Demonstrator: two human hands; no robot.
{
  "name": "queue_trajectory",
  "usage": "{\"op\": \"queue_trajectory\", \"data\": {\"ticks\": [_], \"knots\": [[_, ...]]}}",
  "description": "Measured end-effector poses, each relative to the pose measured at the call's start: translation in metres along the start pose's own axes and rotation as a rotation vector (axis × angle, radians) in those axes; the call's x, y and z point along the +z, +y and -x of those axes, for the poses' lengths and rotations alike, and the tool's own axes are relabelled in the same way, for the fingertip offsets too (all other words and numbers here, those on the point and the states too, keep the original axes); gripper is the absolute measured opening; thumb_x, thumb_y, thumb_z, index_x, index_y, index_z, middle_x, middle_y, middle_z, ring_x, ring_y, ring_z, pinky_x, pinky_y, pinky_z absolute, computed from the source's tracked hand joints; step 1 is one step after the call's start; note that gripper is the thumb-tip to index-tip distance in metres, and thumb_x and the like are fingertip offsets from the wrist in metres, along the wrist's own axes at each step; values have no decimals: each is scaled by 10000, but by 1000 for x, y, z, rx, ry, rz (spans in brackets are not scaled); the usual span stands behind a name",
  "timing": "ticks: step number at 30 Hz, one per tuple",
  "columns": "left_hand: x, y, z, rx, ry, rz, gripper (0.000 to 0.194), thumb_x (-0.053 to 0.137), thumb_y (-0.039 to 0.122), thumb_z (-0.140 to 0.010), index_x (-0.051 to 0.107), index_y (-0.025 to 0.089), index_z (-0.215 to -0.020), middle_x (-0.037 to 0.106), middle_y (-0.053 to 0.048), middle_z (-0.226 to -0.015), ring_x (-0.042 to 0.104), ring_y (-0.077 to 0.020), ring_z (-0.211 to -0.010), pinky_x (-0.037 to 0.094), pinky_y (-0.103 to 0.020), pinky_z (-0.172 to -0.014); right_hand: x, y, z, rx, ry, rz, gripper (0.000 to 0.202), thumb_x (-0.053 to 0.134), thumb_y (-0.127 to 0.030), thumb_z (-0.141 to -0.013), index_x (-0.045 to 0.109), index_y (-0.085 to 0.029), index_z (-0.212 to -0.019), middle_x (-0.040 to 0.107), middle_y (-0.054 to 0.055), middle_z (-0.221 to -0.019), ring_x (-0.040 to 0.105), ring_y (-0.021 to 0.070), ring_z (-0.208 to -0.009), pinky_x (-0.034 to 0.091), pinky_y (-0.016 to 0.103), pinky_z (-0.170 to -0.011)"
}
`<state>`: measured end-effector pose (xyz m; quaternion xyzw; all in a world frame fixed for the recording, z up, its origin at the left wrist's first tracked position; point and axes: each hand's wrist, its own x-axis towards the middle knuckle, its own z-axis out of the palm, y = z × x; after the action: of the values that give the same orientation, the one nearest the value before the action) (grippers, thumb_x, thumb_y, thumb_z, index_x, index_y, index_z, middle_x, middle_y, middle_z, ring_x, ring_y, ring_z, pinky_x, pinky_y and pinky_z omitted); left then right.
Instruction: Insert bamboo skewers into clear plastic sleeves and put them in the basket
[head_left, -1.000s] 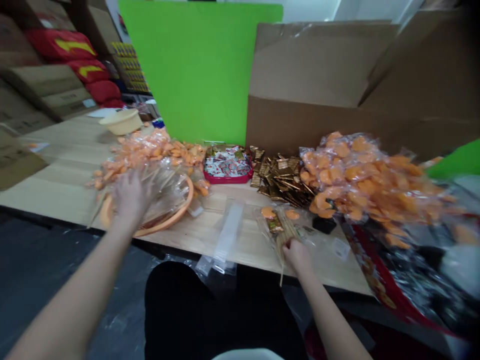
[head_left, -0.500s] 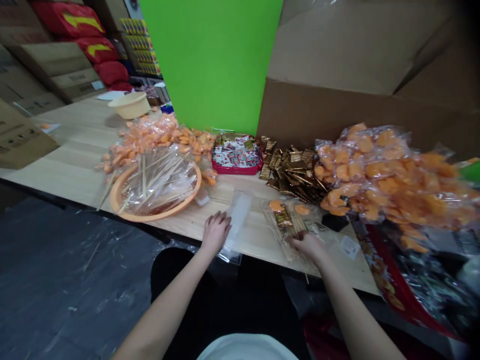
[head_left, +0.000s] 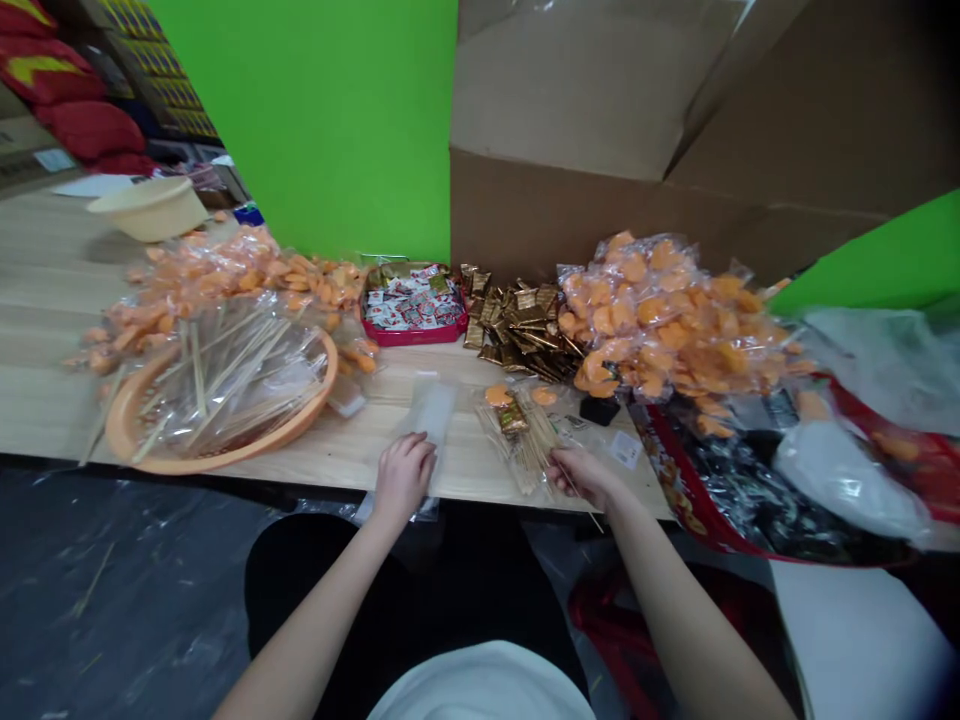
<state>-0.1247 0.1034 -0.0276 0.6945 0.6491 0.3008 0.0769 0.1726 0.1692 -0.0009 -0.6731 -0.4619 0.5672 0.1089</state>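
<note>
My left hand (head_left: 405, 475) lies with its fingers resting on a stack of clear plastic bags (head_left: 433, 408) near the table's front edge. To the right, my right hand (head_left: 581, 476) is closed in a pinch on a thin wooden stick, whose lower end sticks out past the table edge. Its fingers are at the right side of a bundle of wooden sticks (head_left: 525, 450). On top of that bundle lies a gold packet (head_left: 512, 418). Two orange pieces, one left (head_left: 497, 395) and one right (head_left: 544, 396), sit at its far end.
An orange basket (head_left: 120, 425) holding bagged sticks stands left. Behind are a pink tray (head_left: 412, 335) of small white packets, a heap of gold packets (head_left: 525, 325) and bagged orange pieces (head_left: 667, 310). A red container (head_left: 675, 480) with dark wrapped items is at right.
The view has turned right, so the table's things sit further left. My right hand has drawn slightly away from the bundle with a stick. My left hand stays on the bags.
</note>
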Motion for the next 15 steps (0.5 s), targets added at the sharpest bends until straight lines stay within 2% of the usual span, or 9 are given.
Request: {"op": "queue_trajectory", "data": {"ticks": [3, 5, 8, 13, 15], "knots": [[4, 14, 6, -2, -13, 74, 183, 471, 212, -847, 639, 210, -919, 626, -69, -1087, 531, -231, -1060, 401, -418, -919, 2, 4, 8, 18, -59, -126, 206, 364, -281, -876, 522, -166, -811, 480, -54, -521, 400, 46, -365, 272, 148, -350], [3, 24, 10, -3, -24, 128, 190, 463, 215, -853, 640, 212, -919, 625, -71, -1087, 529, -232, -1069, 397, -426, -931, 3, 7, 13, 24, -59, -172, 182, 378, -287, -865, 509, -170, -815, 438, -75, -480, 361, 42, -330, 218, 140, -329], [-1, 38, 15, -11, -46, 220, 188, 465, 230, -857, 641, 212, -923, 622, -73, -1100, 528, -236, -1080, 390, -436, -950, 2, 19, 28, 21, -30, -202, 188, 391, -328, -859, 488, -178, -800, 450, -74, -451, 363, 50, -307, 188, 145, -310], [-4, 63, 23, -63, -141, 406, 225, 432, 282, -883, 620, 213, -986, 671, -56, -988, 616, -191, -942, 493, -348, -834, -3, 49, 90, 13, 27, -189, 241, 369, -402, -867, 464, -192, -797, 497, -57, -464, 418, 69, -334, 225, 154, -320], [-4, 77, 20, -124, -192, 589, 284, 429, 308, -887, 555, 207, -1121, 652, -68, -1071, 616, -176, -974, 506, -307, -822, -4, 53, 119, -37, -10, -137, 275, 352, -440, -874, 465, -197, -811, 511, -51, -500, 445, 75, -379, 258, 160, -346]]}}
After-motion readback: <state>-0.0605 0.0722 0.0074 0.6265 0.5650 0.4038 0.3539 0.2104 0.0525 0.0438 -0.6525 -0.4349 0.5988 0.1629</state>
